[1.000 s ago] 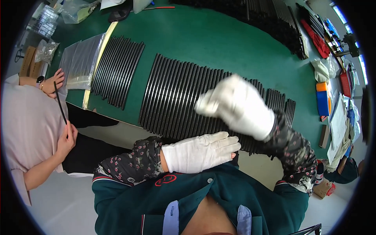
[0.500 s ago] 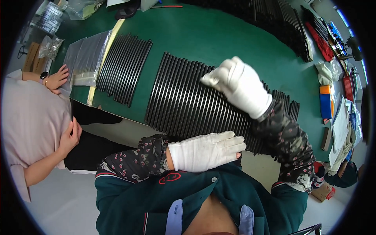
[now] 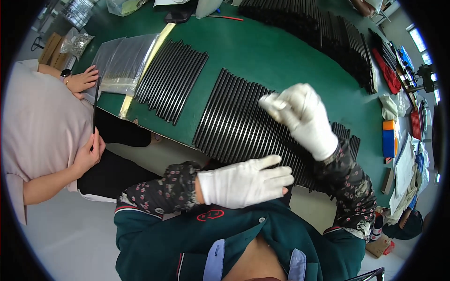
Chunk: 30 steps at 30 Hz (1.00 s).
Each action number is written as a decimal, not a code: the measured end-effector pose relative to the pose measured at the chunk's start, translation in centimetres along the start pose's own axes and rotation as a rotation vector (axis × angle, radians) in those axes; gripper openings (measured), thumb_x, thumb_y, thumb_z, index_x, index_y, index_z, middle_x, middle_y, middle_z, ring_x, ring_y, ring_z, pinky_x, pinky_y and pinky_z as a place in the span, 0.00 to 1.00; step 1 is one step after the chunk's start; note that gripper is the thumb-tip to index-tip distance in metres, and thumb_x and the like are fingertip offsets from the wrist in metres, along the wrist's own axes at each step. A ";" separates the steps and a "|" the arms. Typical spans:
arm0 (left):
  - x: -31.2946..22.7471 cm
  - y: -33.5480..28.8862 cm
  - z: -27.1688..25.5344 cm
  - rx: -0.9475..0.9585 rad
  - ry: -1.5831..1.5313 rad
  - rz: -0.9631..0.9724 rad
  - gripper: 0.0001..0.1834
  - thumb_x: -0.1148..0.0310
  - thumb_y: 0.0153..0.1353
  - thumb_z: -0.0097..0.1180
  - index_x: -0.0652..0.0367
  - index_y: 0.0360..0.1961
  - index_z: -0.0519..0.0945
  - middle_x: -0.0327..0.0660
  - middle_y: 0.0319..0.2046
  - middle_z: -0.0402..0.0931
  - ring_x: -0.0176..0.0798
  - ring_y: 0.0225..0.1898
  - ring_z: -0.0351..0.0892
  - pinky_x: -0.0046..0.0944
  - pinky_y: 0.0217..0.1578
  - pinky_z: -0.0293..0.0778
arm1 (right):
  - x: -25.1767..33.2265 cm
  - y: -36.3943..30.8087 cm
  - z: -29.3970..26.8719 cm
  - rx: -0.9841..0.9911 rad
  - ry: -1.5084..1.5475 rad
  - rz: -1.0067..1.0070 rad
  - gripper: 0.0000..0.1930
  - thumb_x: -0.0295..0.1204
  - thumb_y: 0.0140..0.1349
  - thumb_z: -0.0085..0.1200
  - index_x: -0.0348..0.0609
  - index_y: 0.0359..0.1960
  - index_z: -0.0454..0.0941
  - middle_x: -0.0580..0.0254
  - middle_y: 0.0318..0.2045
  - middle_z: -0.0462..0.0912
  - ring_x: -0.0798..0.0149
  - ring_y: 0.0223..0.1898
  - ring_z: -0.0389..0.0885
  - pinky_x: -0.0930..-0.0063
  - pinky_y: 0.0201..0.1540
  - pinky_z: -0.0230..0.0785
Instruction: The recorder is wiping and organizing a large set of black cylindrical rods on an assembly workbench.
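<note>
Slim, glossy black rods (image 3: 234, 117) lie side by side in a wide row at the table's near edge. Above their right half my right hand (image 3: 304, 119), in a white glove, is closed with thumb and fingers pinched together. Whatever it may hold blends with the glove and cannot be made out. My left hand (image 3: 246, 181), also white-gloved, is stretched out palm down by the near ends of the rods, fingers apart and nothing in it. Whether it touches the rods is unclear.
A smaller group of black rods (image 3: 171, 82) lies left, beside a yellow strip (image 3: 147, 68) and clear plastic bags (image 3: 124, 61). At the left, a co-worker (image 3: 47, 140) holds one thin black rod (image 3: 96, 105). More rods (image 3: 300, 23) are stacked at the far side; a blue-and-orange block (image 3: 389, 140) stands right.
My view has shifted, moving the table's contents rightward in the picture. My left fingers have spread a little. The co-worker's black rod shows more clearly now. My right hand stays closed over the rods.
</note>
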State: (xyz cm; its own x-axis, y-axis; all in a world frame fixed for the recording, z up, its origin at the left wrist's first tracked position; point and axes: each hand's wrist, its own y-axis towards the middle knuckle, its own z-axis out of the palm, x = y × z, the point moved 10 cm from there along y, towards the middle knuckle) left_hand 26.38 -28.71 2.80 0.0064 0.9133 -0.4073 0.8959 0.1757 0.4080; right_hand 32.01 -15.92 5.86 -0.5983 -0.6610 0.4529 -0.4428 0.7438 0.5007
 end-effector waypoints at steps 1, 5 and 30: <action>0.6 -0.9 -1.0 -0.063 0.025 -0.017 0.12 0.67 0.60 0.52 0.61 0.42 0.79 0.46 0.51 0.76 0.45 0.54 0.75 0.50 0.58 0.68 | 2.6 -0.2 1.0 0.059 0.038 -0.086 0.06 0.27 0.53 0.62 0.47 0.33 0.80 0.64 0.29 0.78 0.62 0.33 0.76 0.68 0.35 0.72; 2.4 -4.3 0.2 0.066 -0.043 -0.155 0.17 0.65 0.63 0.49 0.62 0.49 0.79 0.49 0.57 0.72 0.47 0.59 0.71 0.48 0.63 0.64 | 6.7 -1.6 6.6 0.280 0.099 -0.289 0.12 0.39 0.57 0.60 0.46 0.23 0.74 0.65 0.22 0.72 0.62 0.27 0.74 0.68 0.30 0.72; 2.1 -3.7 -0.4 0.011 -0.051 -0.107 0.16 0.66 0.60 0.51 0.63 0.46 0.78 0.48 0.57 0.71 0.46 0.61 0.68 0.44 0.64 0.61 | -4.1 3.9 3.2 0.131 0.013 0.216 0.07 0.24 0.55 0.59 0.41 0.36 0.79 0.59 0.33 0.79 0.55 0.37 0.78 0.66 0.42 0.72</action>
State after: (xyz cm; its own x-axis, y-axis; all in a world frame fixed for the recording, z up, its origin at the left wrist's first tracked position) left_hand 22.86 -27.29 0.78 -0.0668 0.8696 -0.4892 0.8975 0.2665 0.3513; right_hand 30.56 -10.04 3.58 -0.6800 -0.4859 0.5491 -0.3886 0.8739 0.2921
